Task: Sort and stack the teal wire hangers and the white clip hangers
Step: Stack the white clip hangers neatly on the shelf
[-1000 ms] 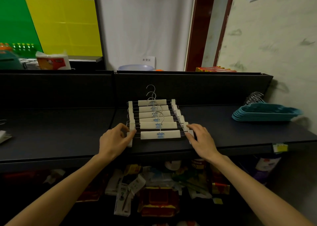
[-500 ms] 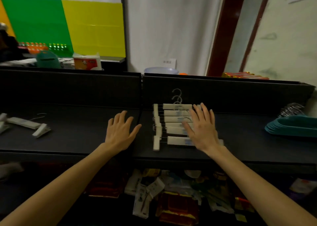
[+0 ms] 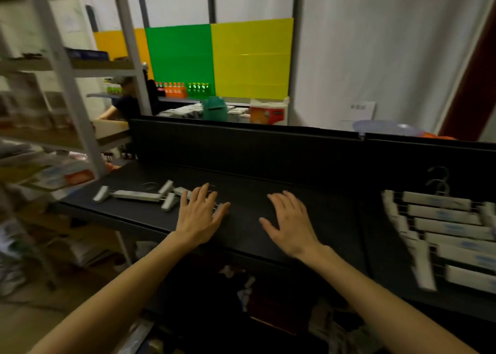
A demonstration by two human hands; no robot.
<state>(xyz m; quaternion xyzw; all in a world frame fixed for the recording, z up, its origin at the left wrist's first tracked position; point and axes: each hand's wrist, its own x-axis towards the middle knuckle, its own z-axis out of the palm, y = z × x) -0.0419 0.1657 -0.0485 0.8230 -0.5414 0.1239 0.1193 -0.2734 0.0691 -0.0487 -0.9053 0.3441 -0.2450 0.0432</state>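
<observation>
A fanned stack of white clip hangers (image 3: 445, 230) lies at the right of the black shelf (image 3: 255, 182), their metal hooks pointing to the back wall. Loose white clip hangers (image 3: 139, 195) lie at the shelf's left end. My left hand (image 3: 200, 214) hovers flat and open just right of them, its fingers over the end of one loose hanger. My right hand (image 3: 291, 223) is spread open over bare shelf in the middle, holding nothing. No teal wire hangers are in view.
A white metal rack (image 3: 69, 85) with boxes and packets stands at the left. A black back panel (image 3: 268, 149) walls the shelf. Behind it are bottles, a teal object (image 3: 214, 109) and a person bending. Packaged goods fill the space under the shelf.
My view has swung left; the teal hangers have left the frame. Both hands have let go of the stacked clip hangers and moved left, towards the loose ones.
</observation>
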